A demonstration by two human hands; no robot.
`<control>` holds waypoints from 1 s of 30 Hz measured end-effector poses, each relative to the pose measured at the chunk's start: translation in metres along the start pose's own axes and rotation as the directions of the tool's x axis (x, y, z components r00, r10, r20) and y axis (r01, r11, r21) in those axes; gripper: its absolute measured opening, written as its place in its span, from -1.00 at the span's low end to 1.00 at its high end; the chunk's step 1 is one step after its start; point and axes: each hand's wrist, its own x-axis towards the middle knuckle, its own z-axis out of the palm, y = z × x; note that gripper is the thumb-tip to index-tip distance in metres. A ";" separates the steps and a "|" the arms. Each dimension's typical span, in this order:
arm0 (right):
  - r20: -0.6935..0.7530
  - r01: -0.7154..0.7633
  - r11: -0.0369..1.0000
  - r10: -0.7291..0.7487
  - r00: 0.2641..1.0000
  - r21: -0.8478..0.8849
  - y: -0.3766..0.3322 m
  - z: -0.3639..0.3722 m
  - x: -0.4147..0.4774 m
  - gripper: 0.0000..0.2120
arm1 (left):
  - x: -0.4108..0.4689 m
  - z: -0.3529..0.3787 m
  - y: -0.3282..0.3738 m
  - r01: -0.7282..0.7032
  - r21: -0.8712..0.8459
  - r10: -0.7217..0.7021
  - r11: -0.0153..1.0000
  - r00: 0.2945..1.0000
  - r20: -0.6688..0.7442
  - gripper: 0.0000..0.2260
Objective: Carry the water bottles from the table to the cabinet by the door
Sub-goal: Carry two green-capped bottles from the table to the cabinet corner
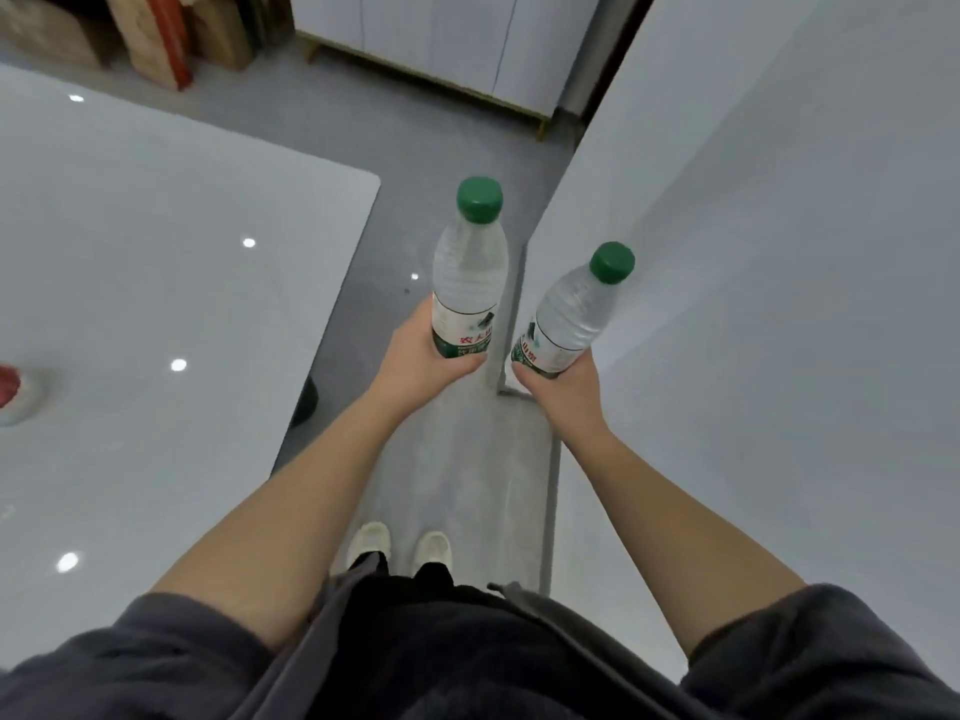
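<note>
1. A person stands in the aisle between the white bench and a tall white panel with a water bottle in each hand. Both bottles are off the bench and held over the grey floor.
2. The left grip is curled round the label band of the left bottle, which stands near upright with its green cap on top.
3. The right grip clasps the lower end of the right bottle, which leans up and to the right. Its cap is close to the panel.
4. The step in hand appears to be the walk itself. A white cabinet on wooden legs stands ahead and is probably the goal, though no door is plainly in view.
5. The carry likely goes best with the right bottle brought upright and inward, away from the panel's edge. The elbows should stay tucked past the bench corner.
6. The low holds on the labels look firm enough — the caps appear closed, so a spill seems unlikely.
7. A blurred red-topped object sits at the bench's left edge; whether it is another bottle cannot be told.
</note>
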 end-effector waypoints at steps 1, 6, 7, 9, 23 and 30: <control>-0.042 0.013 1.000 -0.012 0.999 0.026 -0.010 -0.008 0.003 -0.41 | 0.008 -0.001 0.016 -0.035 0.012 0.034 0.999 0.999 0.027 -0.54; -0.234 0.138 0.978 -0.099 0.967 0.156 -0.078 -0.042 0.015 -0.42 | 0.037 -0.016 0.098 -0.210 0.024 0.208 0.977 0.975 0.083 -0.54; -0.263 0.175 0.968 -0.124 0.957 0.181 -0.094 -0.049 0.018 -0.44 | 0.043 -0.019 0.113 -0.233 0.018 0.231 0.972 0.970 0.075 -0.53; -0.312 0.245 0.946 -0.172 0.934 0.211 -0.130 -0.065 0.023 -0.49 | 0.054 -0.026 0.146 -0.291 0.007 0.291 0.957 0.956 0.043 -0.50; -0.382 0.557 0.799 -0.454 0.805 0.225 -0.320 -0.146 0.020 -0.44 | 0.072 -0.096 0.322 -0.571 0.014 0.567 0.821 0.812 -0.139 -0.54; -0.385 0.604 0.769 -0.504 0.773 0.206 -0.353 -0.143 0.027 -0.41 | 0.071 -0.126 0.350 -0.605 0.009 0.595 0.796 0.780 -0.194 -0.49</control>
